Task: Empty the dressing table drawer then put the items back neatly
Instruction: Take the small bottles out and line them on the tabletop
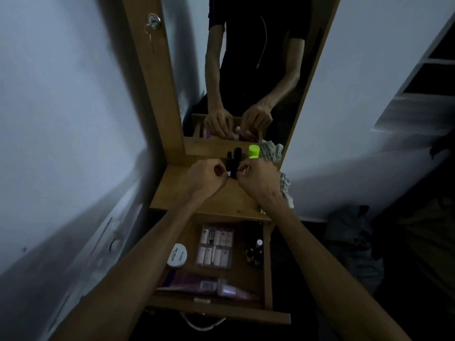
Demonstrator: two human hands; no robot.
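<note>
Near: open drawer [268, 267], partly emptied. Far: left hand [206, 178] and right hand [257, 179], curled, setting small dark bottles [234, 159] on tabletop [216, 200]; contents indiscernible. Next, probably: release, reach back.

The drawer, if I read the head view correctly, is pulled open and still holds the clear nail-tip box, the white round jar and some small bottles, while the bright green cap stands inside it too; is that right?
Nearly. The head view shows the drawer open, holding the nail-tip box, white round jar and small bottles. But the green cap is not inside it: it stands on the tabletop by the mirror.
</note>
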